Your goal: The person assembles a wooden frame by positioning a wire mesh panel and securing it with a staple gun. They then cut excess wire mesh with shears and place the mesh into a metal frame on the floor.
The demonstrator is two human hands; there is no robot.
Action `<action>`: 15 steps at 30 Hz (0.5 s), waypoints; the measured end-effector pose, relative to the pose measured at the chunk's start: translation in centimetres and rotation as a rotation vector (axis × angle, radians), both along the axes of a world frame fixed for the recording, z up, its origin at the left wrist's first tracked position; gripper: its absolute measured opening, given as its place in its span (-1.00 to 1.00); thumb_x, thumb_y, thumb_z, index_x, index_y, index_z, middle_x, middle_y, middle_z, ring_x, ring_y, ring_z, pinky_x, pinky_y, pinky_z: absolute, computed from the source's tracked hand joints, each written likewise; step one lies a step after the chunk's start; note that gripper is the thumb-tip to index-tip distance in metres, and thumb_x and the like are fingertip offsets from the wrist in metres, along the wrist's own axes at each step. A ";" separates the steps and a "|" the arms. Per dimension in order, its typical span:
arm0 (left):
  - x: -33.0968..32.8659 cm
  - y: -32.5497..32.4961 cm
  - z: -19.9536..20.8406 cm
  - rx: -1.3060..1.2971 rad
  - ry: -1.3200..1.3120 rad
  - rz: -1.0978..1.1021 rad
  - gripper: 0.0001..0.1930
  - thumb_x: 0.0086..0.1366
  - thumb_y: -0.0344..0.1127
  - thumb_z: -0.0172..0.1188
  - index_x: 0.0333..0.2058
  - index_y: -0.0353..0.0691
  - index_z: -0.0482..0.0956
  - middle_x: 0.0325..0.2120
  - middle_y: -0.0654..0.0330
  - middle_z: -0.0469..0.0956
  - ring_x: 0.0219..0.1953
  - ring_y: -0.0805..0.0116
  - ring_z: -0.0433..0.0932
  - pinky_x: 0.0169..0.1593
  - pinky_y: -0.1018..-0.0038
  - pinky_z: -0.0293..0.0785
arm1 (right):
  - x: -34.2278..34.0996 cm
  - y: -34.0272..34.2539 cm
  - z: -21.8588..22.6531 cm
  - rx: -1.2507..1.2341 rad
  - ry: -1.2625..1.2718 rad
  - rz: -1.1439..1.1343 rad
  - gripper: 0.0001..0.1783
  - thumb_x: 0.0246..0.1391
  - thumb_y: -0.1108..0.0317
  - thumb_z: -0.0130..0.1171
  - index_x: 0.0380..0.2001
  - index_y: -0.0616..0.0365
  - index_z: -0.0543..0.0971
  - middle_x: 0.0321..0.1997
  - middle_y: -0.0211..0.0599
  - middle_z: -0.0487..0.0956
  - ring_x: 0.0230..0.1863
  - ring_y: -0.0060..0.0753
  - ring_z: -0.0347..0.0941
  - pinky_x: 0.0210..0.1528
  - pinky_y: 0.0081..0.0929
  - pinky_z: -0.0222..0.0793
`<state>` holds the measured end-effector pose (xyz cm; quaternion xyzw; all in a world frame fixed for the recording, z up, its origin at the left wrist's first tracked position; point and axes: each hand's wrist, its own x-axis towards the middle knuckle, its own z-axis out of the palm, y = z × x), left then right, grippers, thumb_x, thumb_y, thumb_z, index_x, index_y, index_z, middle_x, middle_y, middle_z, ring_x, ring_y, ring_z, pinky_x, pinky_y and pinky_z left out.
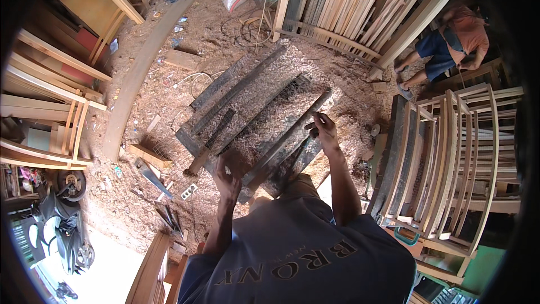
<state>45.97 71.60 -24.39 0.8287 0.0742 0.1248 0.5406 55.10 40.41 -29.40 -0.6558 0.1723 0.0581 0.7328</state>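
"What do you have on the head view?"

"From my end, a long strip [288, 138] lying slantwise over the dark boards [241, 87], right in front of the person."

"And the grip?"

"The right hand [323, 130] is at the strip's upper part, fingers bent; I can't tell whether they close on it. The left hand [229, 170] is near the lower end, fingers curled, and I can't make out anything in it."

"How far along, would you say?"

"Partway, I'd judge. Shavings [343, 73] lie thick over the ground, so plenty of wood has been worked here. But I see nothing joined to the strip, so it looks unfinished to me. How smooth it is, I can't tell. A tool [197, 164] rests beside the left hand, unheld. The frames [444, 157] on the right look assembled."
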 end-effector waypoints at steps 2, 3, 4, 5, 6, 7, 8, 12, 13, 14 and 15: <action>2.5 -1.9 -0.5 0.022 0.114 -0.046 -0.80 0.28 -0.36 0.17 -0.15 -0.27 0.61 -0.26 0.06 0.65 -0.23 0.17 0.65 -0.14 0.35 0.57 | 1.4 -2.2 -0.3 -0.015 0.041 -0.035 -0.59 0.31 0.12 0.07 0.06 0.19 0.47 -0.44 -0.20 0.64 -0.60 -0.60 0.43 -0.55 -0.58 0.30; 3.8 -3.0 -1.0 0.020 0.196 -0.063 -0.79 0.27 -0.33 0.20 -0.15 -0.26 0.61 -0.26 0.06 0.65 -0.24 0.16 0.65 -0.15 0.34 0.57 | 2.1 -3.4 -0.6 -0.024 -0.023 -0.050 -0.56 0.30 0.09 0.08 0.07 0.20 0.46 -0.43 -0.19 0.65 -0.61 -0.59 0.43 -0.54 -0.58 0.31; 4.9 -4.3 -1.7 0.028 0.296 -0.077 -0.78 0.25 -0.30 0.22 -0.16 -0.25 0.61 -0.25 0.05 0.65 -0.25 0.15 0.65 -0.17 0.33 0.58 | 2.8 -5.0 -0.9 -0.018 -0.064 -0.057 -0.52 0.29 0.06 0.08 0.09 0.21 0.44 -0.44 -0.21 0.64 -0.60 -0.58 0.42 -0.54 -0.55 0.32; 6.1 -5.3 -2.4 0.247 0.100 -0.178 -0.78 0.25 -0.25 0.24 -0.21 -0.25 0.63 -0.31 0.04 0.66 -0.32 0.14 0.67 -0.24 0.31 0.57 | 3.6 -6.7 -1.2 -0.013 -0.033 -0.111 -0.51 0.30 0.05 0.08 0.09 0.22 0.43 -0.43 -0.18 0.64 -0.59 -0.56 0.44 -0.52 -0.56 0.35; 6.5 -6.3 -2.9 0.261 0.157 -0.179 -0.78 0.25 -0.24 0.24 -0.23 -0.24 0.63 -0.34 0.04 0.66 -0.34 0.12 0.67 -0.27 0.31 0.57 | 4.5 -8.6 -1.6 0.003 -0.028 -0.153 -0.50 0.30 0.05 0.07 0.10 0.23 0.41 -0.42 -0.15 0.64 -0.58 -0.54 0.47 -0.49 -0.56 0.38; 6.6 -7.3 -3.3 0.278 0.252 -0.191 -0.79 0.25 -0.23 0.24 -0.24 -0.24 0.63 -0.37 0.05 0.66 -0.37 0.11 0.66 -0.29 0.30 0.56 | 5.2 -10.5 -2.0 0.033 -0.041 -0.184 -0.49 0.30 0.04 0.07 0.11 0.22 0.40 -0.40 -0.15 0.64 -0.57 -0.52 0.47 -0.48 -0.55 0.39; 6.7 -8.5 -3.8 0.289 0.345 -0.204 -0.79 0.25 -0.21 0.24 -0.26 -0.23 0.64 -0.40 0.06 0.67 -0.40 0.10 0.66 -0.31 0.29 0.56 | 5.8 -12.6 -2.2 0.057 -0.054 -0.217 -0.49 0.30 0.04 0.07 0.12 0.21 0.38 -0.38 -0.15 0.64 -0.57 -0.51 0.47 -0.46 -0.54 0.39; 5.6 -13.1 -6.0 -0.080 0.627 -0.004 -0.69 0.30 -0.10 0.22 -0.32 -0.28 0.63 -0.56 0.13 0.64 -0.49 0.22 0.66 -0.41 0.31 0.52 | 7.6 -19.6 -2.4 -0.050 0.048 -0.251 -0.53 0.33 0.03 0.01 0.10 0.14 0.38 -0.28 -0.16 0.63 -0.49 -0.49 0.49 -0.39 -0.52 0.39; 5.2 -14.0 -6.8 -0.361 0.735 0.078 -0.63 0.35 -0.09 0.17 -0.22 -0.37 0.58 -0.39 0.04 0.65 -0.35 0.28 0.66 -0.31 0.34 0.55 | 7.7 -20.9 -2.1 -0.106 0.046 -0.225 -0.52 0.33 0.01 -0.02 0.12 0.13 0.37 -0.22 -0.14 0.62 -0.43 -0.49 0.50 -0.35 -0.52 0.39; 4.5 -15.3 -7.9 -0.289 0.565 0.092 -0.66 0.33 -0.15 0.16 -0.20 -0.39 0.57 -0.37 0.05 0.65 -0.28 0.24 0.65 -0.19 0.33 0.53 | 7.8 -21.8 -2.0 -0.086 0.056 -0.240 -0.52 0.34 0.02 -0.02 0.13 0.13 0.36 -0.21 -0.15 0.61 -0.42 -0.49 0.50 -0.34 -0.52 0.39; 3.8 -17.0 -9.3 -0.218 0.374 0.095 -0.69 0.32 -0.21 0.16 -0.18 -0.41 0.56 -0.36 0.06 0.66 -0.22 0.19 0.64 -0.07 0.32 0.52 | 8.1 -22.6 -1.7 -0.082 0.083 -0.274 -0.52 0.34 0.02 -0.02 0.13 0.13 0.36 -0.21 -0.15 0.61 -0.41 -0.48 0.50 -0.32 -0.52 0.39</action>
